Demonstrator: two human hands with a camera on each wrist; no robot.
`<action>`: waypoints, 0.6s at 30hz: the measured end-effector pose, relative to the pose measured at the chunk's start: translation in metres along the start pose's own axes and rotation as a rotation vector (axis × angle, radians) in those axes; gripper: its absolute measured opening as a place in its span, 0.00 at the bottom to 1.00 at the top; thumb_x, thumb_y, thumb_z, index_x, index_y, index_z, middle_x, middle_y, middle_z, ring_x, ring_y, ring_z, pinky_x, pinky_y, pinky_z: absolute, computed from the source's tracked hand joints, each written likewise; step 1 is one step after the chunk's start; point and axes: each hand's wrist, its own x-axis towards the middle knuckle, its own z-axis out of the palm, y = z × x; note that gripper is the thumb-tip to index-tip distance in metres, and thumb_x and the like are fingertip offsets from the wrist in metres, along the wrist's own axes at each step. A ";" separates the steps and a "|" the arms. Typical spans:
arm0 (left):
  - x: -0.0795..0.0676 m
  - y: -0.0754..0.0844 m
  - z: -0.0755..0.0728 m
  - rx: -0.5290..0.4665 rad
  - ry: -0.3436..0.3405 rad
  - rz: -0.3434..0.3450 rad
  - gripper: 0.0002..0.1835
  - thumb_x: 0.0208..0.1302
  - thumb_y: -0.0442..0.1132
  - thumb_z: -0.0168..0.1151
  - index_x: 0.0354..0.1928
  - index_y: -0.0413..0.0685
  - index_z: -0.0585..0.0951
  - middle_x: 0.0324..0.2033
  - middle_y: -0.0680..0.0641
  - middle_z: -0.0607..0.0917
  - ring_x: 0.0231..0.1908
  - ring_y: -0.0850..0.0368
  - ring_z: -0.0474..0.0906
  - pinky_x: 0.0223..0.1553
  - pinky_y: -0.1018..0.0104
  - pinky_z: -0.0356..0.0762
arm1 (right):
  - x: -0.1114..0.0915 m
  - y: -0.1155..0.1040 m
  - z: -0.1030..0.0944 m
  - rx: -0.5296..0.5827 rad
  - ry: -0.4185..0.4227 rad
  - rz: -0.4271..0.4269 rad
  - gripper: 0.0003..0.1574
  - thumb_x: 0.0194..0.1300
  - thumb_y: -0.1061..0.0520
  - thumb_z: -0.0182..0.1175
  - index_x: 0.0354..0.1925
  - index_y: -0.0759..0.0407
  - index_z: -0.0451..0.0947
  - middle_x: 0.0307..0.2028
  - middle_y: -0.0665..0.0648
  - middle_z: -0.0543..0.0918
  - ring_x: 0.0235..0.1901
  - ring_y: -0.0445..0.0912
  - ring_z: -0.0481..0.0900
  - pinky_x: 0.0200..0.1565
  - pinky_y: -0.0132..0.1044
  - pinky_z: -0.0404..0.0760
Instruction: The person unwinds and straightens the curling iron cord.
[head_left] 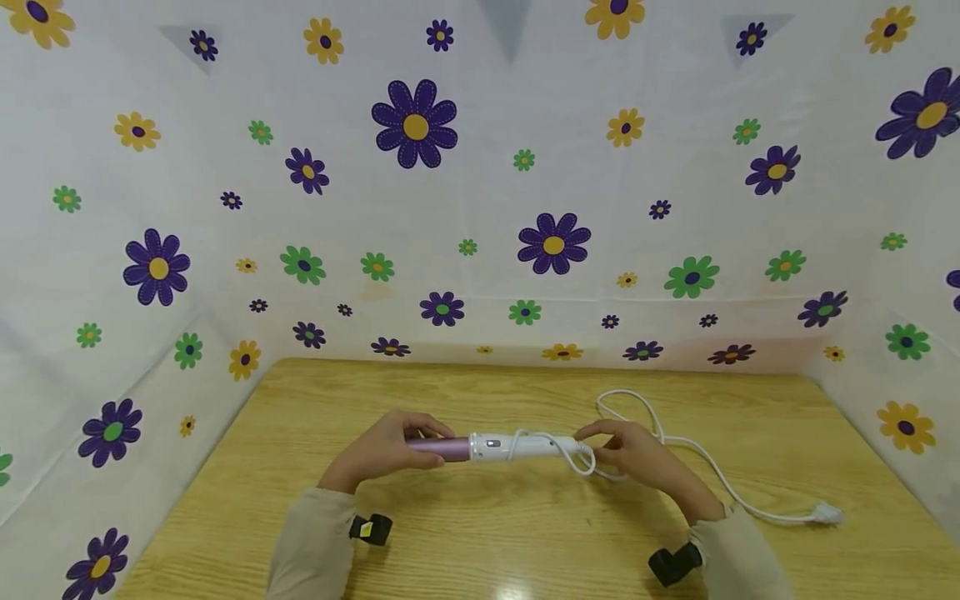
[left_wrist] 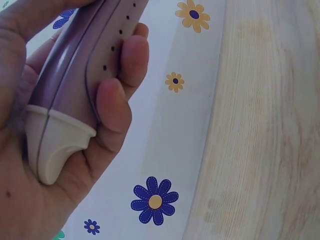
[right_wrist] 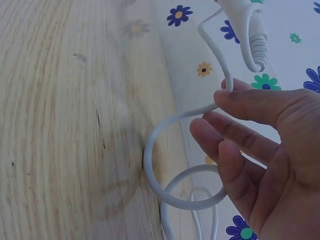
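A curling iron with a purple barrel (head_left: 450, 449) and a white handle (head_left: 491, 447) is held sideways over the table. My left hand (head_left: 393, 448) grips the purple end; the left wrist view shows fingers wrapped round the barrel (left_wrist: 70, 65), its white tip (left_wrist: 57, 140) against the palm. Part of the white cord (head_left: 525, 435) loops round the handle. At the handle's cord end, my right hand (head_left: 633, 452) pinches the cord (right_wrist: 227, 75) between thumb and forefinger, the other fingers loosely bent. Below those fingers the cord hangs in a round loop (right_wrist: 150, 165).
The rest of the cord (head_left: 708, 458) trails over the wood-grain table (head_left: 480, 533) to a white plug (head_left: 827, 512) at the right. A flower-patterned white sheet (head_left: 480, 192) closes off the back and both sides. Each wrist carries a black camera mount (head_left: 371, 528).
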 end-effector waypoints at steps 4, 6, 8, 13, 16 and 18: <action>0.000 -0.001 0.001 -0.005 -0.010 -0.003 0.17 0.54 0.44 0.72 0.47 0.50 0.85 0.41 0.46 0.85 0.37 0.55 0.78 0.41 0.63 0.77 | 0.000 0.003 0.002 0.007 0.016 0.018 0.12 0.66 0.58 0.59 0.48 0.58 0.80 0.43 0.64 0.82 0.30 0.46 0.79 0.26 0.32 0.75; 0.000 -0.001 0.001 -0.007 -0.016 0.000 0.17 0.54 0.43 0.72 0.47 0.50 0.85 0.40 0.45 0.85 0.37 0.55 0.78 0.40 0.64 0.77 | -0.001 0.004 0.003 0.019 0.020 0.032 0.11 0.66 0.57 0.60 0.46 0.58 0.80 0.41 0.62 0.83 0.30 0.46 0.79 0.27 0.33 0.76; -0.001 -0.001 0.002 -0.008 -0.019 0.004 0.17 0.54 0.43 0.72 0.47 0.50 0.85 0.40 0.45 0.85 0.36 0.55 0.78 0.40 0.64 0.77 | -0.001 0.004 0.003 0.027 0.028 0.042 0.10 0.67 0.57 0.60 0.45 0.58 0.80 0.38 0.61 0.84 0.29 0.45 0.79 0.26 0.33 0.76; -0.001 0.003 0.002 -0.009 -0.027 0.004 0.17 0.53 0.42 0.72 0.47 0.50 0.85 0.40 0.46 0.85 0.37 0.54 0.78 0.40 0.63 0.77 | -0.002 0.005 0.002 0.022 0.068 0.030 0.10 0.66 0.55 0.60 0.43 0.59 0.79 0.35 0.60 0.84 0.26 0.44 0.77 0.25 0.32 0.75; -0.001 0.005 0.003 -0.004 -0.043 0.002 0.17 0.53 0.42 0.72 0.47 0.51 0.85 0.39 0.46 0.85 0.37 0.54 0.78 0.40 0.62 0.77 | -0.003 0.005 0.002 0.028 0.092 0.013 0.10 0.66 0.54 0.61 0.42 0.59 0.79 0.37 0.60 0.83 0.26 0.43 0.77 0.25 0.32 0.75; -0.002 0.004 0.004 0.002 -0.052 0.005 0.17 0.54 0.42 0.71 0.47 0.50 0.85 0.39 0.46 0.85 0.37 0.54 0.77 0.40 0.62 0.76 | -0.003 0.004 0.004 0.035 0.107 0.014 0.10 0.66 0.54 0.61 0.42 0.59 0.79 0.37 0.61 0.84 0.26 0.44 0.77 0.26 0.32 0.74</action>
